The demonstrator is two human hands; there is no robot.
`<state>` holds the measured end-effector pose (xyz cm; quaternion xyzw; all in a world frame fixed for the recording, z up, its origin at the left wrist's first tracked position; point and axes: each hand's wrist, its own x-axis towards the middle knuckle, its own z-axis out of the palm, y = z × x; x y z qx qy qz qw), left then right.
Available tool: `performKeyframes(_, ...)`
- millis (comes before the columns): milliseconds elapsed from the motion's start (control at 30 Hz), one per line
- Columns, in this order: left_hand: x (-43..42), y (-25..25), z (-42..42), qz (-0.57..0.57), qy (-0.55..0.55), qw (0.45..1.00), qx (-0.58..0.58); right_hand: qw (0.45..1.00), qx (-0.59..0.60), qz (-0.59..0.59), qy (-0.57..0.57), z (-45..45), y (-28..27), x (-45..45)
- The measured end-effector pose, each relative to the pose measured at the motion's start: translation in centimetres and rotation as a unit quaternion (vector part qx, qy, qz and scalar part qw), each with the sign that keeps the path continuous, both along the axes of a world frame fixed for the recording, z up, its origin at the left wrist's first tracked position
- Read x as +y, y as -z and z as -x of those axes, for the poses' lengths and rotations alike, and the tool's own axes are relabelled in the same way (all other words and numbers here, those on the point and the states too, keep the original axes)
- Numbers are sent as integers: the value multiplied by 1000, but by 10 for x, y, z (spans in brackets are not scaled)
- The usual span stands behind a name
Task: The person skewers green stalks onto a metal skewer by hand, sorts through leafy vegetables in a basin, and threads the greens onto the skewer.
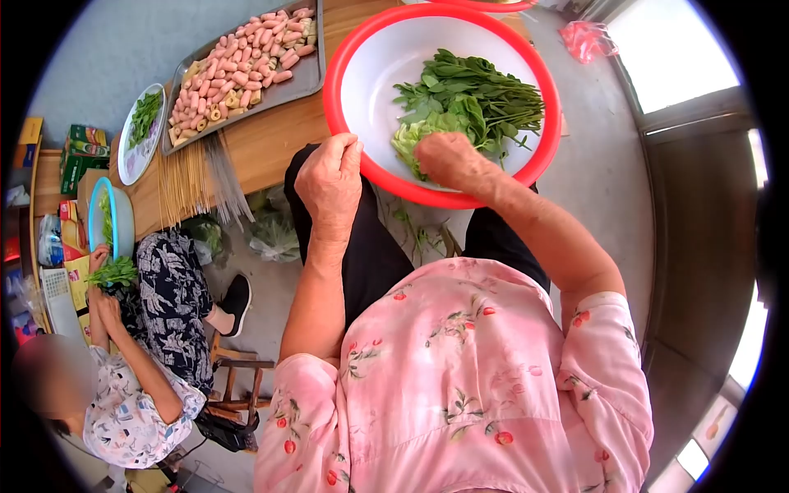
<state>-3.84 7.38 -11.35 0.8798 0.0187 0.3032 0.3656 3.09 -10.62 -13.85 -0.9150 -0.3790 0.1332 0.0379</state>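
A large white basin with a red rim (334, 86) is in front of me, over my knees and the table edge. In it lie a bundle of dark green leafy stems (485, 90) and paler lettuce-like leaves (419, 135). My right hand (452, 160) reaches over the near rim, its curled fingers closed at the pale leaves; the fingertips are hidden. Just outside the left rim, my left hand (330, 181) is raised with the fingers pinched together. Whatever it may hold is too small to make out.
On the wooden table (304, 127) are a metal tray (316, 78) of sausage pieces, a plate of greens (141, 131) and skewers (185, 185). At left, a seated person holds greens (115, 271) near a blue basin (122, 218). Bagged greens (271, 234) lie below the table.
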Motion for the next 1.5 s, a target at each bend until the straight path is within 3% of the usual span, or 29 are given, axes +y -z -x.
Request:
performKeyframes(133, 2, 1, -1, -22, 2, 1000, -6, 996, 16, 79, -40, 6, -5, 11)
performKeyframes(300, 2, 1, -1, -8, -3, 1000, 20, 998, 45, 47, -12, -1, -8, 4)
performKeyframes(367, 2, 1, -1, -11, -3, 1000, 20, 992, 48, -49, 109, -10, -15, -2)
performKeyframes(400, 2, 1, 0, -13, 0, 1000, 15, 985, 52, -121, 107, -20, -21, -13)
performKeyframes(433, 2, 0, 0, -15, 4, 1000, 11, 950, 37, -292, 108, -28, -20, -26)
performKeyframes(467, 2, 0, 0, -15, 3, 1000, 15, 924, 38, -355, 137, -32, -41, -32)
performKeyframes(500, 2, 0, 0, -14, 5, 1000, 14, 863, 178, -389, 268, -30, -69, -34)
performKeyframes(567, 1, -1, 0, -14, 4, 1000, 16, 781, 177, -532, 276, -46, -71, -49)
performKeyframes(700, 0, -1, 0, -17, 0, 1000, 19, 617, 183, -687, 336, -59, -80, -78)
performKeyframes(733, 0, -1, 0, -20, -1, 1000, 17, 617, 185, -687, 336, -59, -76, -87)
performKeyframes(800, 0, -1, 0, -21, -2, 1000, 18, 656, 109, -596, 451, -58, -67, -103)
performKeyframes(833, 1, -1, -1, -22, -2, 1000, 17, 656, 110, -595, 451, -56, -62, -108)
performKeyframes(900, 1, -2, -2, -26, -3, 999, 21, 757, -74, -432, 484, -50, -51, -116)
performKeyframes(933, 0, -2, -2, -30, -1, 999, 26, 783, -129, -383, 473, -50, -44, -120)
performKeyframes(967, 0, -1, -2, -28, 2, 999, 28, 782, -129, -380, 477, -48, -39, -123)
performKeyframes(1033, 0, 2, -4, -23, -1, 999, 24, 882, -51, -293, 365, -42, -37, -121)
performKeyframes(1067, 0, 1, -5, -27, 0, 999, 25, 895, -6, -342, 287, -36, -33, -117)
performKeyframes(1100, 0, 1, -5, -25, 3, 999, 25, 921, 9, -285, 265, -28, -40, -108)
performKeyframes(1200, 0, 2, -4, -22, -2, 999, 28, 932, 31, -270, 239, -27, -26, -105)
performKeyframes(1267, 1, 2, -3, -28, 4, 999, 28, 981, 61, -58, 173, -29, -10, -112)
performKeyframes(1300, 1, 2, -3, -35, 10, 999, 27, 982, 60, -57, 172, -26, -6, -115)
performKeyframes(1367, 1, 3, -4, -36, 10, 999, 24, 991, 59, -112, 40, -22, 1, -121)
performKeyframes(1400, 1, 3, -4, -38, 11, 999, 22, 993, 89, -61, 46, -22, -2, -119)
performKeyframes(1500, 0, 0, -4, -39, 14, 999, 24, 989, 113, -71, 67, -25, -17, -116)
